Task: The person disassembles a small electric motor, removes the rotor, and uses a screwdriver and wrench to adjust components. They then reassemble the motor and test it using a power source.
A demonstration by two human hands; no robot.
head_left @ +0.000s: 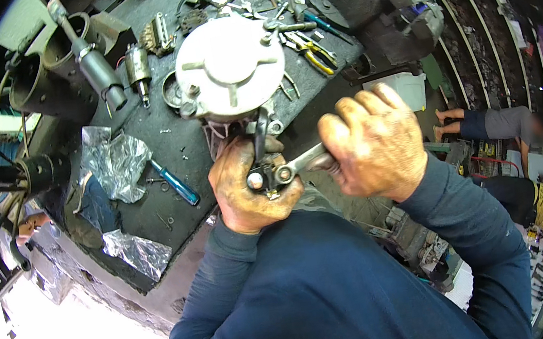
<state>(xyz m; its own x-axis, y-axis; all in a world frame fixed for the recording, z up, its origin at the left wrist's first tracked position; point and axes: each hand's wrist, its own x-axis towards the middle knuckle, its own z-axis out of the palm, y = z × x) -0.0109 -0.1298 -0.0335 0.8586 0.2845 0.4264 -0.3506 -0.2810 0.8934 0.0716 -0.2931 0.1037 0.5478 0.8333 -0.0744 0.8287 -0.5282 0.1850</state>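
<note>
My left hand (237, 191) is closed around a small black metal fitting with bolts (262, 176), below a white round motor housing (229, 55) at the bench's near edge. A black strap or lead (260, 133) runs up from the fitting toward the housing. My right hand (371, 142) grips a steel wrench (308, 158), whose ring end sits on a bolt in the fitting beside my left fingers.
The dark workbench (152, 151) holds clear plastic bags (113, 163), a blue screwdriver (174, 182), yellow pliers (311, 54), metal cylinders (62, 66) and several loose parts. A person in grey (505, 121) is at right; a co-worker's hand (32, 225) shows at left.
</note>
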